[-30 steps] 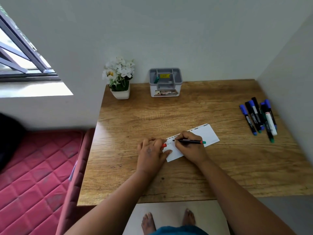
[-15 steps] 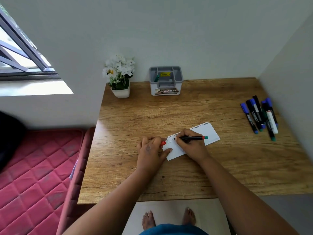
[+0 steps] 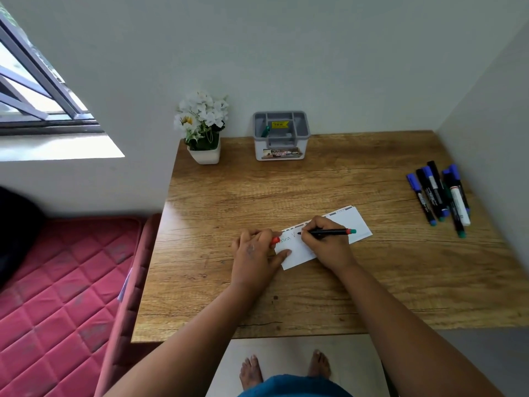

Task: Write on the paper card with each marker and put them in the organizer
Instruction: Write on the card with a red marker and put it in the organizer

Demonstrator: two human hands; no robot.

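A white paper card [image 3: 355, 224] lies on the wooden desk [image 3: 286, 190] near the middle. My right hand [image 3: 326, 245] grips a black marker [image 3: 329, 232] with a red and green end, its tip touching the card beside some handwriting. My left hand [image 3: 254, 253] presses on the card's left end and holds a red cap [image 3: 275, 240] between its fingers. A grey and white organizer [image 3: 282, 136] stands at the back of the desk with a green marker [image 3: 266, 130] in its left compartment. Several more markers [image 3: 440, 193] lie in a bunch at the right.
A white pot of white flowers [image 3: 204, 127] stands left of the organizer. Walls close the desk at the back and right. A red quilted mattress [image 3: 57, 296] lies to the left, under a window [image 3: 34, 90]. Bare feet [image 3: 283, 368] show below the desk's front edge.
The marker in my right hand has shifted slightly rightward along the card as more writing appears. My left hand stays in place on the card.
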